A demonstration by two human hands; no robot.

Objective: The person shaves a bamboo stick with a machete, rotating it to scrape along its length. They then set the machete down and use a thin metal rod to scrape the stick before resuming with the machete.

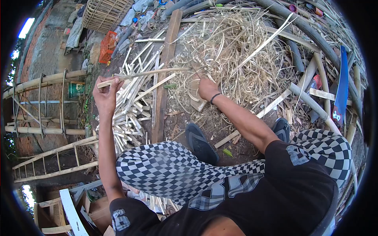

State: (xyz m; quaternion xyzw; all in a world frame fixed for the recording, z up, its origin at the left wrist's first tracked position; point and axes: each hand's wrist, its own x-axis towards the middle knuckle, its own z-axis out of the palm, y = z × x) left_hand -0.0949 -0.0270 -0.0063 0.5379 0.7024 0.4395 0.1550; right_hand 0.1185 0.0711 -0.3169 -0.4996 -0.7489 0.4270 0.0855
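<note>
A long thin bamboo strip (157, 71) runs across between my hands. My left hand (107, 94) is closed on its near-left end, thumb and fingers pinching it. My right hand (207, 87), with a dark band at the wrist, is closed at the strip's other end, over a wooden block (198, 103); what its fingers hold there is too small to make out. Curly bamboo shavings (240, 51) lie around and beyond my right hand. Below the strip, a pile of cut pale sticks (132, 94) spreads beside a brown plank (161, 98).
A blue saw (341, 86) stands at the right among bamboo poles (313, 102). At the upper left are a woven basket (105, 15) and an orange crate (107, 47). Bamboo ladders (55, 161) lie at the left. My shoes (201, 143) are near the block.
</note>
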